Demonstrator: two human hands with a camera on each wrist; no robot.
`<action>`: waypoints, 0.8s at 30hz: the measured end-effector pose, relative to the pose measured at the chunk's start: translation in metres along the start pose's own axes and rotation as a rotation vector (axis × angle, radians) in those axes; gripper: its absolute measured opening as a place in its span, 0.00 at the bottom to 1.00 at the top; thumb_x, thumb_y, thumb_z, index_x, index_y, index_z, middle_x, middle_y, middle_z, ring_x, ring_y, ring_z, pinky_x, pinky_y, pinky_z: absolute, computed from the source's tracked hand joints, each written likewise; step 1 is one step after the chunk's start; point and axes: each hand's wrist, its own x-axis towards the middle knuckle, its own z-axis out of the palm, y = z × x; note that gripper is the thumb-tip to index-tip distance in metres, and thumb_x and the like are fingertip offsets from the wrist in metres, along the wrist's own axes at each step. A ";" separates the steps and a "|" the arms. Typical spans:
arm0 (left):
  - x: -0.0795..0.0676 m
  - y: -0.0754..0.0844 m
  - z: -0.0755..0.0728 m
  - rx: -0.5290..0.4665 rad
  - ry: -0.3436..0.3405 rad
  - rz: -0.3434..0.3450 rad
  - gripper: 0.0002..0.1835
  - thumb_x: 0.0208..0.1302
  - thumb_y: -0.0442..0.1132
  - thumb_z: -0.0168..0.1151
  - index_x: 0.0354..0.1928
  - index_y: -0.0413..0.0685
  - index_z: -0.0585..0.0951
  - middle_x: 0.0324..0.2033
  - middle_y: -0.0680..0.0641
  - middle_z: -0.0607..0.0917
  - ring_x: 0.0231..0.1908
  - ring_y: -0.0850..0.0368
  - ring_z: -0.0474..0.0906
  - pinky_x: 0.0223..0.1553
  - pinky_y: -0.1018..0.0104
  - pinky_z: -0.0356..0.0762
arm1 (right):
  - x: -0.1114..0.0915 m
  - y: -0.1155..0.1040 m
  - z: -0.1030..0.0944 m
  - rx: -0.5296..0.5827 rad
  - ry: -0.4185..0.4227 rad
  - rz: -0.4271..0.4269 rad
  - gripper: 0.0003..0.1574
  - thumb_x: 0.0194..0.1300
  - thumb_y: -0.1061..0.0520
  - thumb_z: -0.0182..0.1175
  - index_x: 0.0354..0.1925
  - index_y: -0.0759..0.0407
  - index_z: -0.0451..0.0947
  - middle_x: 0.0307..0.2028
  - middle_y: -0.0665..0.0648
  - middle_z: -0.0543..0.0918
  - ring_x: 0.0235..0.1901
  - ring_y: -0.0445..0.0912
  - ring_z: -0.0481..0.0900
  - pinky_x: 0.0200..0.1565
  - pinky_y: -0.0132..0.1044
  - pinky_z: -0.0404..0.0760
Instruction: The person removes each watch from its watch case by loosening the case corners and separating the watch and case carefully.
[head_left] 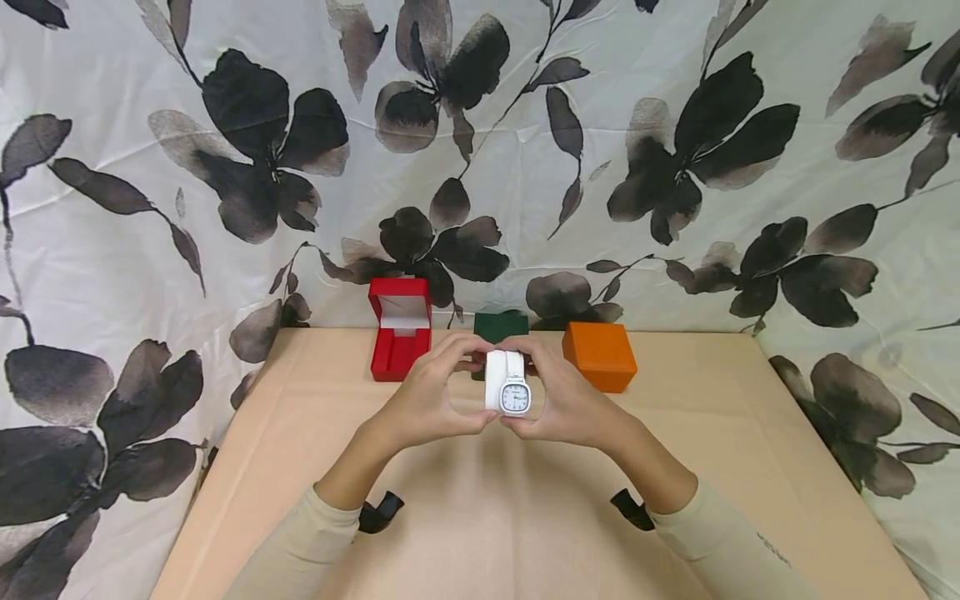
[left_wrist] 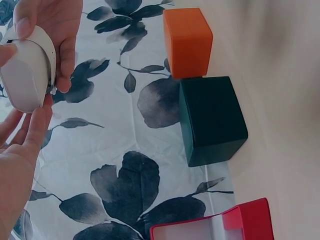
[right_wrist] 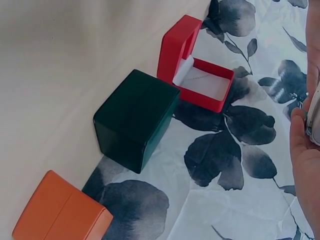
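Note:
A white wristwatch [head_left: 515,395] with a squarish dial is wrapped round a white cushion [head_left: 493,380], held up over the table between both hands. My left hand [head_left: 426,395] grips the left side, fingers at the top and thumb at the bottom. From the opposite side my right hand [head_left: 576,395] grips it the same way. In the left wrist view the pale face of the cushion [left_wrist: 24,75] shows, with the strap [left_wrist: 47,45] curving along its edge. Only a sliver of the watch [right_wrist: 314,120] appears at the right wrist view's edge.
Behind the hands, a red box [head_left: 401,329] stands with its lid raised and a white lining inside. A dark green box [head_left: 501,325], partly hidden by the hands, and a closed orange box [head_left: 600,357] stand to its right. Flowered cloth [head_left: 525,167] hangs behind the beige table [head_left: 517,517].

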 end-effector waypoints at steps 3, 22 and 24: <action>-0.002 0.000 0.000 0.003 0.004 -0.005 0.40 0.45 0.37 0.83 0.62 0.47 0.74 0.59 0.51 0.77 0.58 0.59 0.77 0.57 0.67 0.83 | -0.001 0.000 0.002 0.028 -0.001 0.000 0.57 0.48 0.56 0.82 0.69 0.55 0.61 0.63 0.52 0.73 0.56 0.43 0.76 0.61 0.41 0.83; -0.002 -0.003 -0.001 -0.013 0.031 -0.002 0.39 0.45 0.38 0.84 0.61 0.46 0.74 0.59 0.49 0.78 0.56 0.57 0.79 0.56 0.66 0.84 | 0.004 0.001 0.003 0.055 0.009 0.007 0.57 0.47 0.55 0.83 0.70 0.51 0.64 0.64 0.50 0.74 0.57 0.43 0.76 0.60 0.37 0.82; -0.002 -0.003 -0.001 -0.019 0.033 -0.007 0.40 0.45 0.38 0.84 0.61 0.46 0.74 0.59 0.49 0.78 0.56 0.57 0.79 0.56 0.66 0.84 | 0.004 0.000 0.003 0.060 0.003 0.014 0.57 0.48 0.55 0.83 0.71 0.51 0.64 0.65 0.50 0.74 0.58 0.43 0.76 0.60 0.38 0.83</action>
